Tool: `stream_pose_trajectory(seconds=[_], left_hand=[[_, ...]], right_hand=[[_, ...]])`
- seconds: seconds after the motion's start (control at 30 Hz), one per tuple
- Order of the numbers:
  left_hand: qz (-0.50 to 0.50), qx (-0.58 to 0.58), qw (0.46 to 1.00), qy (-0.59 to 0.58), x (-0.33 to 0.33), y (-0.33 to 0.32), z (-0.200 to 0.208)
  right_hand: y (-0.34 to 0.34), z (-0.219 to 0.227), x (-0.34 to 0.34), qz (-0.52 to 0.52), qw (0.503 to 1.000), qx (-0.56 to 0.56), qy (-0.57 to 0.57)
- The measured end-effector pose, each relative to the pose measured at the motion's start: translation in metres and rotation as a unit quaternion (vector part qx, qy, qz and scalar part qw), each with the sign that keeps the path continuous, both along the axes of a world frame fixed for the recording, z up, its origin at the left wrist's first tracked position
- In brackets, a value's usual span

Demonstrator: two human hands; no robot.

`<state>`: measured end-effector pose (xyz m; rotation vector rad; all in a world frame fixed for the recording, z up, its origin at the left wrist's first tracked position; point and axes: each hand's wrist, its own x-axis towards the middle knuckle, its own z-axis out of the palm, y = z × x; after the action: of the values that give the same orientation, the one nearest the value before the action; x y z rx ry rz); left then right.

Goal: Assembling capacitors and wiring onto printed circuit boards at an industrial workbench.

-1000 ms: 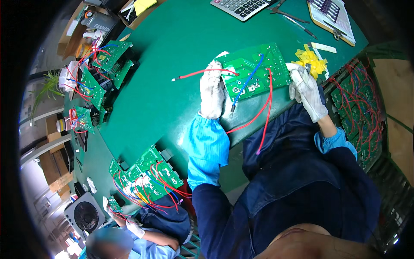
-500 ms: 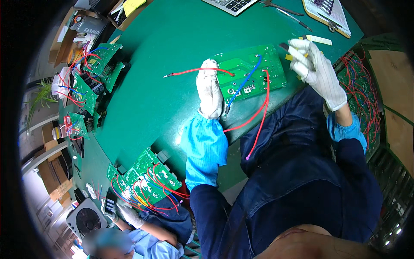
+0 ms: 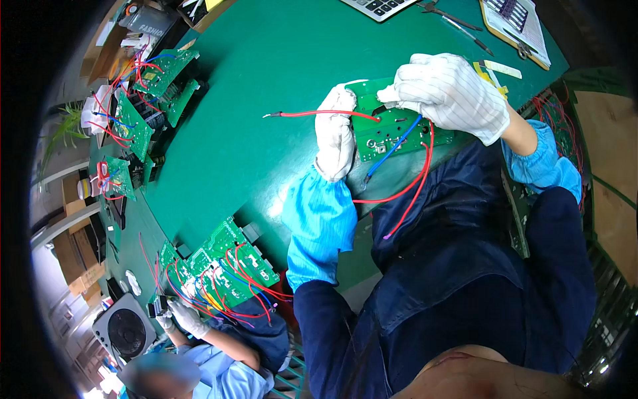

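Note:
A green circuit board (image 3: 399, 141) lies at the table's front edge. My white-gloved left hand (image 3: 334, 130) is closed on its left edge. My gloved right hand (image 3: 452, 93) is over the board's upper part, fingertips pinched together close to its surface. Whatever those fingers hold is hidden behind the glove. From the board a red wire (image 3: 319, 114) runs left across my left hand. A blue wire (image 3: 393, 151) slants over its face, and more red wires (image 3: 419, 193) hang past the table edge toward my lap.
Wired boards (image 3: 136, 133) stand at the far left, another group (image 3: 229, 266) at lower left. There a co-worker's gloved hands (image 3: 186, 319) hold a dark part. A calculator (image 3: 380, 5), pliers (image 3: 452, 16), pen (image 3: 468, 34) and clipboard (image 3: 522, 33) lie at the back. Yellow-white strips (image 3: 498, 72) are at right.
My right hand has moved left from beside the board to over it, its fingers now pinched down. The dark-tipped thing seen at those fingers is now hidden. My left hand keeps its grip.

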<state>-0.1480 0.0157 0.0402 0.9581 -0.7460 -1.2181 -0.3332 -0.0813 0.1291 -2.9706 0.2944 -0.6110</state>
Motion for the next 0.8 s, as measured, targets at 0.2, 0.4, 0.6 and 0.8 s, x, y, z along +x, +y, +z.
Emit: stream_pose_trajectory(seconds=[0.2, 0.4, 0.6, 0.8], left_hand=[[-0.015, -0.032, 0.998, -0.046, 0.005, -0.002, -0.008], [-0.002, -0.013, 1.000, 0.021, 0.002, -0.004, -0.003], [-0.005, 0.002, 1.000, 0.016, 0.003, -0.002, 0.000], [-0.016, -0.023, 0.998, -0.048, 0.009, -0.003, -0.014]], right_hand=[[0.004, -0.005, 0.002, -0.015, 1.000, 0.000, -0.014], [0.004, -0.009, 0.002, -0.001, 0.999, -0.010, -0.031], [0.003, -0.008, 0.002, 0.029, 1.000, -0.002, -0.001], [0.001, -0.011, -0.001, -0.029, 0.998, 0.017, -0.055]])
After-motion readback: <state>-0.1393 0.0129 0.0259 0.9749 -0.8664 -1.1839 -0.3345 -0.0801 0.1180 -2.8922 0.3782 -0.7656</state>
